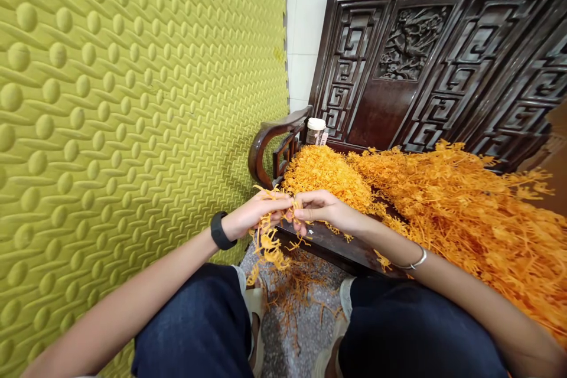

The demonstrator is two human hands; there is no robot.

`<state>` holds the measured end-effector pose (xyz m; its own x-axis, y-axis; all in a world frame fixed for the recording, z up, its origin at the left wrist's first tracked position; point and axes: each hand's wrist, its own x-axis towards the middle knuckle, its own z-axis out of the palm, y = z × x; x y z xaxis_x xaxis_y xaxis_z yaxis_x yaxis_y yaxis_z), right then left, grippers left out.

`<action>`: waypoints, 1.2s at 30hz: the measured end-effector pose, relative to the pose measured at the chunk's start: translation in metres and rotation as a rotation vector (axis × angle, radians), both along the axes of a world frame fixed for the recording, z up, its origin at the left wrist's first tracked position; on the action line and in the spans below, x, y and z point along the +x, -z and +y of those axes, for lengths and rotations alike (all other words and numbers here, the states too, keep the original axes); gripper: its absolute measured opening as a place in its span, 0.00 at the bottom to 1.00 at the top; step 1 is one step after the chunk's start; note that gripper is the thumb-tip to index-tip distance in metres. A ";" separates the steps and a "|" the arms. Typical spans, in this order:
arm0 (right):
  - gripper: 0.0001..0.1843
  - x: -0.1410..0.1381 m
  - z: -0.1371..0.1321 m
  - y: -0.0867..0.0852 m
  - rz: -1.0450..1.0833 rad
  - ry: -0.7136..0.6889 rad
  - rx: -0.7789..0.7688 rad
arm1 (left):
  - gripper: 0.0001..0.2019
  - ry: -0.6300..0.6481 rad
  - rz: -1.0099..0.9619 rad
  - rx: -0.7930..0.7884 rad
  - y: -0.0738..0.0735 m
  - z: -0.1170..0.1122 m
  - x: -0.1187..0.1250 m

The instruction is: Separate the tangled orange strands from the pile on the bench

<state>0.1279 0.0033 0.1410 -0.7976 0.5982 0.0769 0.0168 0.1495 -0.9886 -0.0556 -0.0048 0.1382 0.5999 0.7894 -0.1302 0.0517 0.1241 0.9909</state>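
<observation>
My left hand [261, 212], a black band on its wrist, is closed around a bunch of orange, branching plastic-looking sprigs [271, 251] that dangle below the fingers. Fingertips of my right hand [315, 211] pinch the sprigs right beside it, so both hands meet. Which strand the right fingers grip is partly hidden. Just behind the hands, a mound of short orange pieces [330, 177] lies on the dark wooden bench [358, 245]. To the right spreads a larger heap of longer orange sprigs [469, 207].
A carved bench back [363, 106] and curved armrest [261, 159] rise beyond the mound. A white-lidded container [316, 132] stands in the bench corner. Upright at left is a yellow-green bumpy foam mat [133, 130]. Orange scraps [296, 283] litter the speckled floor [283, 360] between my feet.
</observation>
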 end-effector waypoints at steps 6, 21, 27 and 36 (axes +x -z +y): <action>0.13 0.001 0.003 0.006 0.113 -0.116 -0.169 | 0.15 0.063 -0.011 -0.031 -0.005 -0.003 0.001; 0.14 0.004 0.004 0.013 0.119 -0.407 -0.229 | 0.13 0.174 0.081 0.134 -0.019 -0.017 0.003; 0.11 0.009 0.001 0.002 0.285 -0.371 -0.270 | 0.18 0.359 0.209 0.233 -0.019 -0.018 0.002; 0.13 0.037 0.022 -0.007 0.072 0.380 0.184 | 0.16 0.167 0.185 0.353 -0.011 -0.012 0.001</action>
<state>0.1651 0.0251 0.1481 -0.5119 0.8196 0.2575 0.0365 0.3202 -0.9466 -0.0545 -0.0163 0.1496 0.7149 0.6992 0.0128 0.2234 -0.2458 0.9432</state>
